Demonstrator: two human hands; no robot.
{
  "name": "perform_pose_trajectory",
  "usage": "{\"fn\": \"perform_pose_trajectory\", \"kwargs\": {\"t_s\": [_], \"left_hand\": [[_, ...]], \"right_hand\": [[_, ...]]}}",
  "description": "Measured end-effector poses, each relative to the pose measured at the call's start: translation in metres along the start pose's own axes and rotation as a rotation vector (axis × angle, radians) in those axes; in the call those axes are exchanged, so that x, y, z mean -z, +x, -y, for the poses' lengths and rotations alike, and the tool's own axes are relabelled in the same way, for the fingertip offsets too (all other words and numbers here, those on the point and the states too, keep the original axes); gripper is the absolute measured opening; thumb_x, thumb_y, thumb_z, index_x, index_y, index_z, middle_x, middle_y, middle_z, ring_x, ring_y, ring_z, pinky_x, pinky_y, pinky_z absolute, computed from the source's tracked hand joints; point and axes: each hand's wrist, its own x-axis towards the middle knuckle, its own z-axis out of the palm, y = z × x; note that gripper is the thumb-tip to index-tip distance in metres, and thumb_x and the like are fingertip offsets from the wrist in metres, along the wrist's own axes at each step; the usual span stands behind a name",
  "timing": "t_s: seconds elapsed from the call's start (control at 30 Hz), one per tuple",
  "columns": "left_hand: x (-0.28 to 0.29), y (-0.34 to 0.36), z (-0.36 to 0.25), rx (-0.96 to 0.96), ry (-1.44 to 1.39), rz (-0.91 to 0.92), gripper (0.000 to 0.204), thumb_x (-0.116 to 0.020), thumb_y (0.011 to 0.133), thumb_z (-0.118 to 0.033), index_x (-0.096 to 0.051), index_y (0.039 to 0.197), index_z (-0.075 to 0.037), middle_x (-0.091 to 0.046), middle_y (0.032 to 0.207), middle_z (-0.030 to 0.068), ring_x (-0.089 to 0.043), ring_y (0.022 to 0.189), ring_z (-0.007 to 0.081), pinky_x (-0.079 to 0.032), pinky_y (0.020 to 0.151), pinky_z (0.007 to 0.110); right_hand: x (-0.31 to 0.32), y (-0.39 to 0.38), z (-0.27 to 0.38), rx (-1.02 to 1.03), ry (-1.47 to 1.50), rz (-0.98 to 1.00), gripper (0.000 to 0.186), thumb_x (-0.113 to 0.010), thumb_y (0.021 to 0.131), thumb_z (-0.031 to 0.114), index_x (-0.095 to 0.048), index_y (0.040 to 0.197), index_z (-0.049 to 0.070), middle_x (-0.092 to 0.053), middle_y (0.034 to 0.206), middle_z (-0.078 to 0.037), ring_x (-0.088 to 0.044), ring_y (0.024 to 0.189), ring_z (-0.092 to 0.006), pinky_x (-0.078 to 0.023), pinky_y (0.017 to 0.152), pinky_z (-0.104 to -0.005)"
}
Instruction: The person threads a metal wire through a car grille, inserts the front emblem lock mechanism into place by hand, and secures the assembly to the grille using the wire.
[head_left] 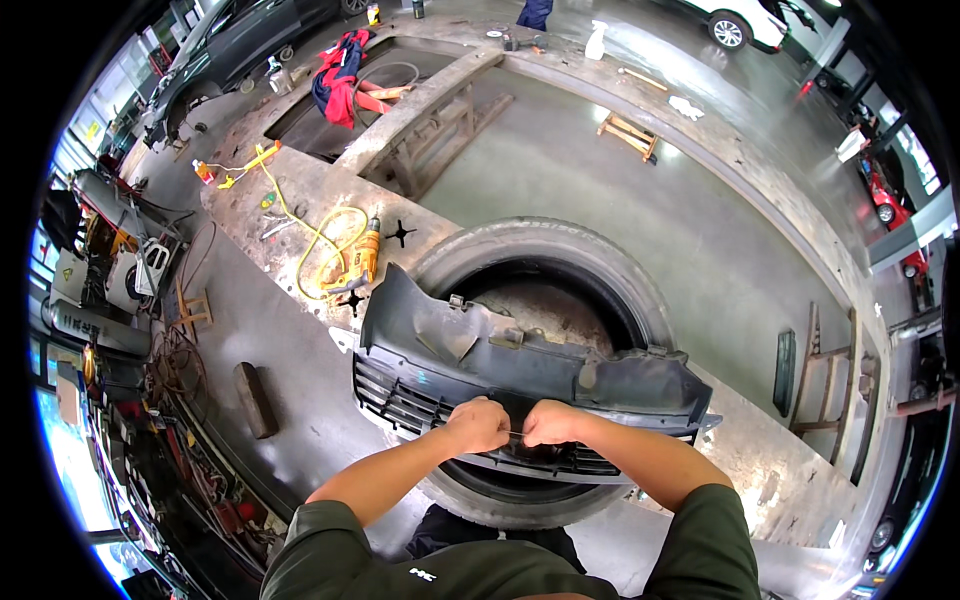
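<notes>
My left hand (480, 425) and my right hand (550, 425) are closed a short gap apart at the middle of a black plastic grille piece (397, 385). A thin wire-like strand (516, 433) runs between my fingers, held by both hands. The grille has horizontal slats and a raised back panel with torn-looking edges and clips. It lies across a large tyre (540, 240), whose sidewall shows above and below it. The tyre rests on a worn metal bench frame (760, 465). My fingertips are mostly hidden.
A yellow drill (365, 250) with coiled cord lies left, near small bottles. A red and blue garment (340, 75) and spray bottle (596, 40) are farther back. Carts and hoses (180, 365) line the left; parked cars surround the bench. A person's blue-clad legs (535, 14) show behind it.
</notes>
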Motion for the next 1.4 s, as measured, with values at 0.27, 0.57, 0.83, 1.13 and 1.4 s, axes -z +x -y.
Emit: {"fn": "perform_pose_trajectory", "kwargs": {"t_s": [0.27,0.57,0.83,1.13,1.4], "left_hand": [[0.018,-0.011,-0.010,-0.064,0.095,0.005,0.017,-0.072,0.084,-0.023,-0.082,0.095,-0.016,-0.073,0.104,0.0079,-0.066,0.112,0.0338,-0.056,0.098,0.046],[-0.004,-0.015,0.009,-0.108,-0.005,-0.051,0.014,-0.072,0.083,-0.020,-0.080,0.090,-0.012,-0.072,0.096,0.0116,-0.068,0.101,0.0372,-0.056,0.092,0.048],[0.002,0.002,0.027,-0.156,0.039,-0.072,0.017,-0.071,0.083,-0.022,-0.080,0.090,-0.010,-0.073,0.095,0.0145,-0.067,0.100,0.0393,-0.054,0.091,0.050],[0.009,-0.009,0.012,-0.055,-0.019,0.009,0.015,-0.072,0.086,-0.017,-0.081,0.096,-0.011,-0.069,0.095,0.0089,-0.065,0.105,0.0335,-0.055,0.093,0.046],[0.003,-0.009,0.014,-0.120,-0.034,-0.013,0.014,-0.072,0.084,-0.016,-0.080,0.093,-0.010,-0.069,0.094,0.0089,-0.066,0.104,0.0334,-0.055,0.092,0.046]], "right_hand": [[0.000,0.001,0.005,0.068,-0.114,-0.007,0.026,-0.076,0.078,0.021,-0.083,0.096,0.004,-0.067,0.068,-0.007,-0.060,0.060,-0.0192,-0.051,0.060,-0.0372],[-0.007,0.001,0.003,0.079,-0.172,0.023,0.027,-0.077,0.073,0.021,-0.083,0.095,0.006,-0.077,0.082,-0.016,-0.073,0.072,-0.0264,-0.059,0.073,-0.0405],[0.008,0.015,0.003,0.240,-0.260,-0.026,0.026,-0.074,0.067,0.024,-0.080,0.082,0.005,-0.071,0.076,-0.022,-0.071,0.069,-0.0372,-0.056,0.069,-0.0475],[0.014,0.012,0.021,0.050,-0.307,0.188,0.028,-0.069,0.082,0.022,-0.077,0.094,-0.002,-0.074,0.082,-0.022,-0.073,0.079,-0.0350,-0.056,0.074,-0.0468],[0.008,0.015,0.019,0.111,-0.405,0.182,0.034,-0.065,0.079,0.028,-0.079,0.091,-0.001,-0.073,0.083,-0.026,-0.070,0.080,-0.0438,-0.055,0.077,-0.0518]]}}
